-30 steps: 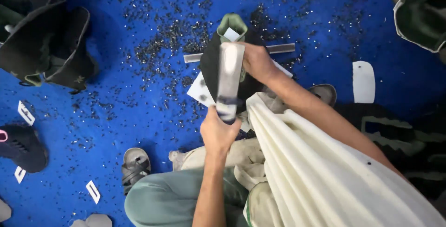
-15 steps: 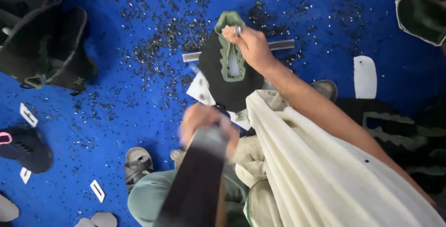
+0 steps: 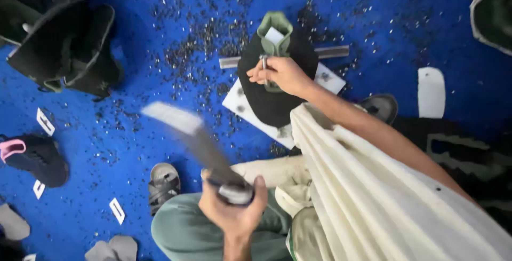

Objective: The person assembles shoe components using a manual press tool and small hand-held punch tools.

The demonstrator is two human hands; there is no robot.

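Observation:
My right hand (image 3: 282, 74) rests on a black shoe upper (image 3: 272, 98) with a green tongue (image 3: 274, 29), pinching a small metal tool at its lacing area. The upper lies on a white board (image 3: 242, 106) on the blue floor. My left hand (image 3: 234, 207) is low in the view, closed around one end of a long dark strip (image 3: 194, 138). The strip is blurred and points up and to the left, away from the upper.
Black shoe uppers (image 3: 64, 42) are piled at the top left. A dark shoe with pink lining (image 3: 32, 157) lies at the left edge, a sandal (image 3: 162, 183) near my knee. A metal bar (image 3: 330, 53), a white sole piece (image 3: 431, 93) and dark scraps lie around.
My left hand pulled the long strip off the upper, drew it down toward my lap, then swung it out to the left. My right hand stayed on the upper.

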